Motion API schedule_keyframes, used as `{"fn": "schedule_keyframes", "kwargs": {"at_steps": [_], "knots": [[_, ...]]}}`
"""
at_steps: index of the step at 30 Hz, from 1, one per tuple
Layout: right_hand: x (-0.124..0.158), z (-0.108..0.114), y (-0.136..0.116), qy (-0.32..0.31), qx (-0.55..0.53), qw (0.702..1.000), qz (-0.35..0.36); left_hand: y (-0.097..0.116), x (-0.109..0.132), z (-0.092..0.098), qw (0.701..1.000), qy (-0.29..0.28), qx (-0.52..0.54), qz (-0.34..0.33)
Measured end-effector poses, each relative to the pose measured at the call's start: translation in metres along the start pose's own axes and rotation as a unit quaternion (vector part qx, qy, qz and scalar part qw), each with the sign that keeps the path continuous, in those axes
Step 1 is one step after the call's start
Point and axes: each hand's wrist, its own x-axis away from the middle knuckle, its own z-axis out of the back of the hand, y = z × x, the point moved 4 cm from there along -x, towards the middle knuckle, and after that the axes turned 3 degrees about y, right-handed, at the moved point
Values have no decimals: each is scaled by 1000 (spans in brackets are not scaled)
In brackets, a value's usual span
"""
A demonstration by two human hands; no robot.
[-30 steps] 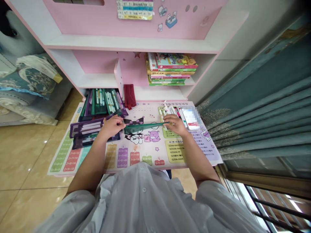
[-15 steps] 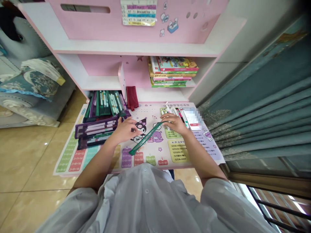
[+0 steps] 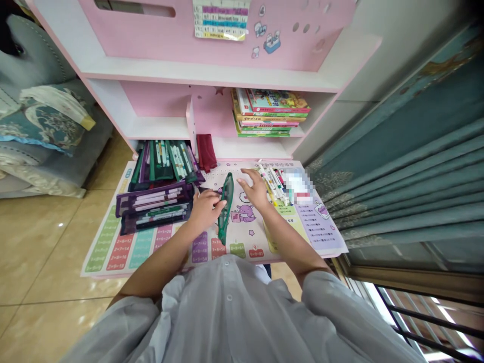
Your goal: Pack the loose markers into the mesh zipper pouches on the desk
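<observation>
My left hand (image 3: 206,207) pinches the side of a green mesh pencil pouch (image 3: 226,212), which stands out over the middle of the desk mat, its long side running away from me. To the right of the pouch, my right hand (image 3: 256,190) is open with its fingers apart, touching nothing that I can see. Beside it lies a bunch of white marker pens (image 3: 275,182) with coloured ends. Left of my left hand are a purple pouch (image 3: 153,198) and a dark blue pouch (image 3: 151,220), both with pens showing through the mesh.
A heap of filled pouches (image 3: 162,164) sits at the back left. Beside it, a dark red pouch (image 3: 206,153) hangs over the shelf edge. Books (image 3: 270,117) are stacked on the shelf. A phone-like blurred object (image 3: 299,189) lies right of the pens; a curtain (image 3: 393,176) borders the desk.
The green pouch has passed from my right hand to my left and turned more upright in view. My right hand has let go and its fingers have spread.
</observation>
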Motion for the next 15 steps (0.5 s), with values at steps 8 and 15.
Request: {"fn": "schedule_keyframes", "kwargs": {"at_steps": [8,15], "knots": [[32,-30,-12,-67,10,997,-35,-4,4,-17,996,64,-56,10],[24,-9,9,-12,69,997,-18,-8,3,-17,996,80,-46,19]]}}
